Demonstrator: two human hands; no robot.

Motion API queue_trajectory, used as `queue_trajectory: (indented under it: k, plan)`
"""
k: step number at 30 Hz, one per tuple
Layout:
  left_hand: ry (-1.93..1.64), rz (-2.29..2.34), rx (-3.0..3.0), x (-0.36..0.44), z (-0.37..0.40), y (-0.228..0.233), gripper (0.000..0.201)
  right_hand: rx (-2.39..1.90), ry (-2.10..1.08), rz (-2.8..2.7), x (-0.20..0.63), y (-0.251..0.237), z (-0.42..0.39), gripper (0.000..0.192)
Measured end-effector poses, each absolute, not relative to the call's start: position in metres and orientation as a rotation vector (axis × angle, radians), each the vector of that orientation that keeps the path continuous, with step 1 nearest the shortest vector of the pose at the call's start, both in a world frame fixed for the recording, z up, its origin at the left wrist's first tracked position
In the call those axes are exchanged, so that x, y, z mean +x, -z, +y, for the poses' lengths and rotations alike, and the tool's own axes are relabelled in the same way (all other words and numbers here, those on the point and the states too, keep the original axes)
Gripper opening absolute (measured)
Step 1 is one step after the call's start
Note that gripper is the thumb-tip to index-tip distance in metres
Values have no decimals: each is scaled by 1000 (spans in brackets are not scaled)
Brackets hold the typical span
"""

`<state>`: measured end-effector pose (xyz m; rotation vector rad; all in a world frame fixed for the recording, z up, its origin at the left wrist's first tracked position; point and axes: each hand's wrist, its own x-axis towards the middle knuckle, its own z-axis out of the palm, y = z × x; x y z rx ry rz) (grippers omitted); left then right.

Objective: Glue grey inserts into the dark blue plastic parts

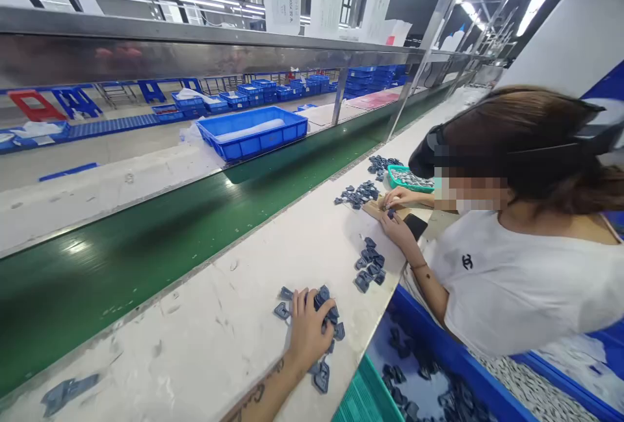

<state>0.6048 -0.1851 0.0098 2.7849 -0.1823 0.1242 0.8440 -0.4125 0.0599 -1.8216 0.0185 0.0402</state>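
My left hand (307, 328) lies palm down on a small pile of dark blue-grey plastic parts (334, 324) on the white bench (219, 324). Its fingers curl around some of the pieces. More of the same parts lie just beside the hand, at its far side (283, 310) and near my wrist (322, 376). My tattooed forearm comes in from the bottom edge. My right hand is out of sight.
A co-worker in a white shirt (511, 279) sits close on the right, handling parts (369, 266) on the same bench. A green conveyor belt (146, 246) runs along the left. A blue crate (253, 132) stands beyond it; a blue bin of parts (429, 376) sits below the bench edge.
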Motion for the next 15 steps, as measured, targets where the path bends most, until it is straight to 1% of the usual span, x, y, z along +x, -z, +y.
queue_trajectory:
  k: [4, 7, 10, 15]
  plan:
    - [-114, -165, 2745, 575, -211, -8, 31, -1848, 3, -3, 834, -67, -411, 36]
    - [-105, -137, 2716, 560, -228, -7, 31, -1866, 30, -5, 826, -73, -411, 30]
    - [-81, -103, 2687, 546, -242, -5, 31, -1879, 50, -1, 821, -82, -408, 36]
    - [9, -111, 2632, 523, -265, 6, 32, -1885, 93, -6, 813, -95, -402, 35]
